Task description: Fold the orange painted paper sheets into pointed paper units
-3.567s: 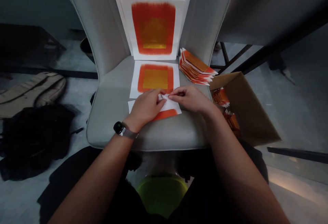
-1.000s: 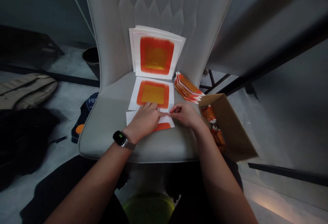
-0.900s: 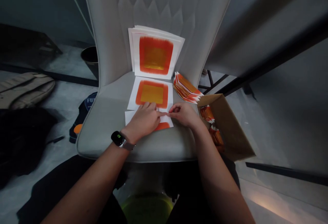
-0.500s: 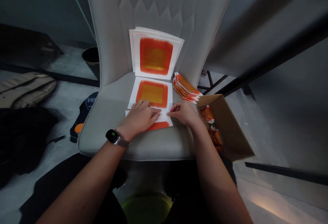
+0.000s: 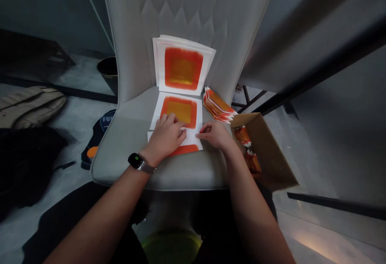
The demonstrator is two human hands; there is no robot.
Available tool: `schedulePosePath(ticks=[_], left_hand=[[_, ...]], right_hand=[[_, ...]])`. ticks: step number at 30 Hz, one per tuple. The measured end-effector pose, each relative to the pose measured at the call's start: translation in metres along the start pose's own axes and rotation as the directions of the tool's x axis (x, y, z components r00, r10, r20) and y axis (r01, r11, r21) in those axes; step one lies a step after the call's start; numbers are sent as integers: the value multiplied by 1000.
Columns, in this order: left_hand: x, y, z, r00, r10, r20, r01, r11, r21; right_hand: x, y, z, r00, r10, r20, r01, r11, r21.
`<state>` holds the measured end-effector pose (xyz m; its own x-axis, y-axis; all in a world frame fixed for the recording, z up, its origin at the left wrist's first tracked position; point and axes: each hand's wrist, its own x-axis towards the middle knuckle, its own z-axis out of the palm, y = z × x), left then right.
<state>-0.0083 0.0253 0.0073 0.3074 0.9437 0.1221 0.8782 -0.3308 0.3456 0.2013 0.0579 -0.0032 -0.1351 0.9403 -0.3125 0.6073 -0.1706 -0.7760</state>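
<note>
Folded stack [image 5: 218, 106] looks done; lower sheet [image 5: 191, 139] midway, leaning sheets [image 5: 183, 69] left. Left hand [image 5: 167, 135], right hand [image 5: 215, 134]: narrow grips, can't tell if holding.

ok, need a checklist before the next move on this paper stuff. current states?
1. Left hand over the white paper with an orange band, nearest the seat front: ok.
2. That paper fully in view: not ok, left hand covers part.
3. Right hand gripping its right edge: cannot tell.
4. Pile of folded orange-and-gold paper packets on the grey padded chair: ok.
5. White sheets with an orange-and-gold square propped against the backrest: ok.
6. Brown cardboard box open: ok.
</note>
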Motion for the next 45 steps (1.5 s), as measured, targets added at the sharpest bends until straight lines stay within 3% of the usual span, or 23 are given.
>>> schedulePosePath(ticks=[5, 20, 26, 34, 37, 41, 45], left_hand=[[0, 7, 11, 991, 124, 59, -123, 992, -17], [6, -2, 11, 992, 100, 76, -95, 993, -72], [10, -5, 9, 992, 91, 82, -80, 989, -127], [14, -10, -2, 995, 40, 91, 0, 916, -402], [13, -11, -7, 993, 59, 107, -3, 886, -463], [12, -11, -14, 983, 39, 177, 60, 853, -519], [12, -7, -23, 979, -162, 121, 202, 769, -606]], right_hand=[[-3, 1, -3, 996, -70, 61, 71, 997, -15], [-5, 5, 0, 979, -135, 154, 138, 990, -14], [-5, 7, 1, 980, -177, 90, 179, 984, -16], [-8, 5, -2, 979, -174, 110, 173, 985, 19], [-10, -1, -2, 967, -235, 95, 229, 971, 68], [-8, -7, 0, 952, -303, -31, 304, 933, 194], [-2, -10, 3, 930, -208, -303, 302, 902, 308]])
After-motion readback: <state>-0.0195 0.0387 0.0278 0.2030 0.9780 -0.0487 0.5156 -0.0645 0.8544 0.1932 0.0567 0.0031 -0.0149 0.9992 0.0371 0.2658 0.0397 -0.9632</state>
